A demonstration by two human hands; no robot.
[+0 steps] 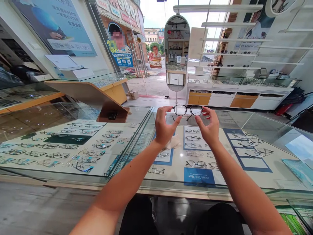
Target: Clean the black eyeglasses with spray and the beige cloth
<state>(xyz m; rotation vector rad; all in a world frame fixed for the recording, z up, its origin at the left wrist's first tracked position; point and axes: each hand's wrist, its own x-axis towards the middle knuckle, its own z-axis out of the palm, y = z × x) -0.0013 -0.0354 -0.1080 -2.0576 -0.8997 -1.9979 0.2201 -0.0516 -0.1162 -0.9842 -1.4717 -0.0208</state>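
A pair of black round-rimmed eyeglasses (187, 107) is held up above the glass display counter, with both temple arms unfolded. My left hand (164, 127) pinches them at the left end of the rim, and my right hand (209, 125) pinches the right end. Part of each fingertip grip is hidden behind the frame. Below my left hand a crumpled pale cloth (173, 142) lies on the counter, partly covered by the wrist. Under the glass, between my forearms, eyeglass frames (196, 163) sit in rows beside a blue printed card (199, 176).
The glass counter (166, 184) spans the width before me, with more eyeglass frames (58, 155) at left. A brown slanted board (97, 94) rises on the left. Beyond stand an oval mirror (177, 52), a white cabinet (222, 98) and wall shelves (234, 40).
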